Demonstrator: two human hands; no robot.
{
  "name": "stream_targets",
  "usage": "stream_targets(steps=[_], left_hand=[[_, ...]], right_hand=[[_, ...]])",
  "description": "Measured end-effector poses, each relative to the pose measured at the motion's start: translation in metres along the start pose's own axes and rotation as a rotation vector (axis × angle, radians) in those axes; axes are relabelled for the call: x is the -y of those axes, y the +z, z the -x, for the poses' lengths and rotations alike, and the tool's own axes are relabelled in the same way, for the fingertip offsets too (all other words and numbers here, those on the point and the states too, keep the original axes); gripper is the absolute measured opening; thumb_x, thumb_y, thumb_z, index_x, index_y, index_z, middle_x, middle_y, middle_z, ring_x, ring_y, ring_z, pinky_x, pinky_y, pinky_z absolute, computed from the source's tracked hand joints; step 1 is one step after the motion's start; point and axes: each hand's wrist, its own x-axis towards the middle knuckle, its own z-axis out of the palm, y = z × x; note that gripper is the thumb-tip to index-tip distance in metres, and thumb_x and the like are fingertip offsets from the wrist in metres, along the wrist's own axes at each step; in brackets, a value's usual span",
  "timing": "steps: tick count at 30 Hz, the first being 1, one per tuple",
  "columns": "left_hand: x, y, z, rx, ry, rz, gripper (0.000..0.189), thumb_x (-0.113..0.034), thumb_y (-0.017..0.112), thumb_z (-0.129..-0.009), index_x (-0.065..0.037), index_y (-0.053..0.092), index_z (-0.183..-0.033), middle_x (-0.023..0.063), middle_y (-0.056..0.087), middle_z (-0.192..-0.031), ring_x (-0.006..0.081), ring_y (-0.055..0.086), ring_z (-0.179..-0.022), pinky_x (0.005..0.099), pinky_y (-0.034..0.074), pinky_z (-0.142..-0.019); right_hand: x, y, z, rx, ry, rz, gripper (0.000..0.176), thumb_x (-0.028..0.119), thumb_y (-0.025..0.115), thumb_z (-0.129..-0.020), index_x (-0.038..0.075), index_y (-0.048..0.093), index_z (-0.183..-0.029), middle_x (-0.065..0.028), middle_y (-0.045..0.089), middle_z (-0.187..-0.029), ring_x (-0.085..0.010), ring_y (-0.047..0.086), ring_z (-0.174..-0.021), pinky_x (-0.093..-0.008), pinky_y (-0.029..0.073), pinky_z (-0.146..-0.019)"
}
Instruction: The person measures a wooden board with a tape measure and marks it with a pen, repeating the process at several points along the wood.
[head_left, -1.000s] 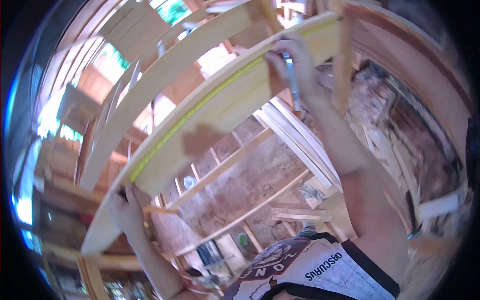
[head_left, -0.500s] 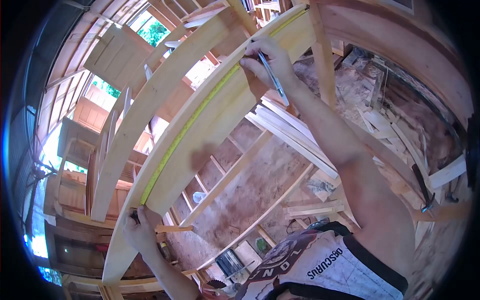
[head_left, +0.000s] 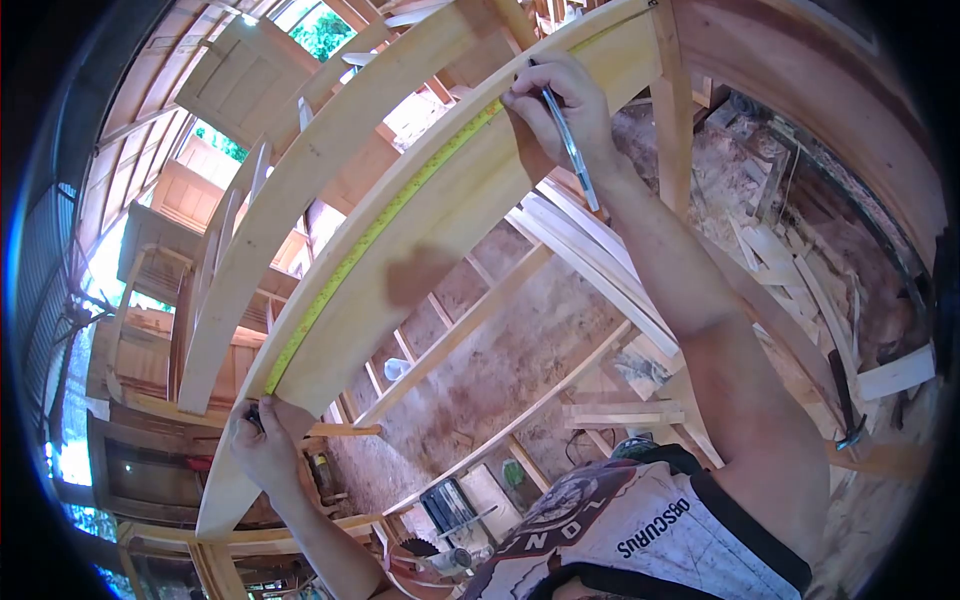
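Observation:
A pale wooden board (head_left: pixel 400 270) runs diagonally before me, its upper edge curved. Along that edge lies a yellow tape measure (head_left: pixel 365 243), stretched from my left hand past my right. My left hand (head_left: pixel 266 450) is closed at the board's lower end, around a dark part where the yellow blade stops. Higher up, my right hand (head_left: pixel 568 105) is closed with its fingertips against the board beside the tape. A slim silver-blue pen (head_left: pixel 572 150) is held between its fingers, pointing back along the wrist.
Behind the board stands another curved wooden piece (head_left: pixel 300 180). White-edged planks (head_left: pixel 590 260) lie below my right forearm. A hammer (head_left: pixel 848 410) rests at the right, near wood scraps (head_left: pixel 780 250). A circular saw (head_left: pixel 425 555) sits near my left elbow, and framing lies over the dirt floor (head_left: pixel 480 350).
The view has shifted slightly, so the board's upper end and my right hand appear farther right. Both hands keep nearly the same places along the board.

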Motion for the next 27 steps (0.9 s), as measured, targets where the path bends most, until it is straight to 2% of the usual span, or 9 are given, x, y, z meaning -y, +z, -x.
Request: stream_targets(steps=[6,12,15,17,19,21,23,26,27], left_hand=[[0.008,0.01,0.001,-0.086,0.035,-0.01,0.029,-0.022,0.072,-0.092,0.006,0.066,-0.085,0.0164,0.068,-0.087,0.0334,0.063,-0.075,0.0424,0.049,-0.069],[0.004,0.015,0.003,-0.151,0.067,-0.075,0.031,-0.022,0.078,-0.088,0.006,0.065,-0.083,0.0154,0.068,-0.089,0.0308,0.064,-0.075,0.0406,0.05,-0.069],[-0.003,0.014,0.001,-0.127,-0.036,-0.057,0.031,-0.021,0.08,-0.086,0.006,0.065,-0.083,0.0148,0.067,-0.088,0.03,0.065,-0.077,0.0398,0.05,-0.07],[-0.004,0.014,0.0,-0.133,0.031,-0.102,0.034,-0.026,0.077,-0.088,0.005,0.066,-0.085,0.0157,0.067,-0.088,0.0308,0.065,-0.079,0.0414,0.051,-0.072],[-0.017,0.007,-0.004,-0.029,-0.043,-0.143,0.04,-0.035,0.074,-0.09,0.005,0.067,-0.087,0.0178,0.067,-0.09,0.0333,0.065,-0.082,0.0443,0.051,-0.076],[-0.005,0.01,-0.009,-0.025,0.009,-0.161,0.041,-0.037,0.071,-0.091,0.003,0.069,-0.096,0.019,0.066,-0.09,0.0348,0.065,-0.085,0.0447,0.049,-0.078],[-0.016,0.003,-0.008,0.001,-0.034,-0.161,0.043,-0.04,0.071,-0.09,0.003,0.07,-0.093,0.0209,0.067,-0.089,0.0375,0.065,-0.085,0.045,0.05,-0.078],[-0.01,0.012,-0.006,-0.055,-0.064,-0.187,0.042,-0.04,0.071,-0.089,0.002,0.07,-0.088,0.0209,0.068,-0.086,0.0391,0.066,-0.081,0.0463,0.051,-0.076],[-0.011,0.014,-0.006,-0.114,-0.012,-0.191,0.041,-0.04,0.071,-0.088,0.001,0.068,-0.08,0.0202,0.067,-0.081,0.0392,0.066,-0.077,0.0472,0.051,-0.075]], right_hand=[[-0.003,-0.001,0.0,0.013,-0.034,-0.022,0.016,-0.002,0.077,-0.08,0.002,0.066,-0.092,-0.0094,0.063,-0.095,-0.0205,0.062,-0.084,-0.03,0.051,-0.074],[-0.003,0.001,0.004,0.006,0.042,-0.1,0.016,-0.002,0.077,-0.082,0.002,0.067,-0.093,-0.0089,0.062,-0.098,-0.0188,0.062,-0.082,-0.0282,0.051,-0.072],[-0.002,0.0,0.001,0.011,0.023,-0.062,0.017,-0.002,0.078,-0.082,0.003,0.067,-0.094,-0.0084,0.061,-0.097,-0.0181,0.062,-0.082,-0.0277,0.051,-0.072],[-0.006,-0.002,0.001,0.006,-0.047,0.02,0.018,-0.002,0.078,-0.081,0.004,0.068,-0.095,-0.0087,0.062,-0.097,-0.0184,0.063,-0.081,-0.0271,0.051,-0.073],[-0.017,-0.004,0.005,0.053,-0.011,0.021,0.019,-0.002,0.079,-0.08,0.004,0.069,-0.095,-0.009,0.063,-0.099,-0.0185,0.064,-0.082,-0.0273,0.052,-0.074],[-0.02,-0.001,0.005,0.057,0.035,-0.044,0.016,-0.003,0.075,-0.084,0.004,0.068,-0.096,-0.0075,0.064,-0.104,-0.0168,0.064,-0.097,-0.0291,0.053,-0.086],[-0.019,0.001,0.006,0.027,0.006,-0.021,0.016,-0.005,0.074,-0.084,0.003,0.068,-0.097,-0.0088,0.064,-0.106,-0.0173,0.064,-0.099,-0.0284,0.052,-0.09],[-0.022,0.001,0.006,0.033,-0.011,-0.083,0.016,-0.003,0.077,-0.084,0.002,0.067,-0.096,-0.0075,0.063,-0.103,-0.0151,0.063,-0.091,-0.0261,0.053,-0.084],[-0.023,0.001,0.005,0.02,-0.003,-0.067,0.016,-0.004,0.077,-0.085,0.002,0.067,-0.096,-0.0074,0.063,-0.105,-0.0146,0.063,-0.092,-0.026,0.053,-0.084]])
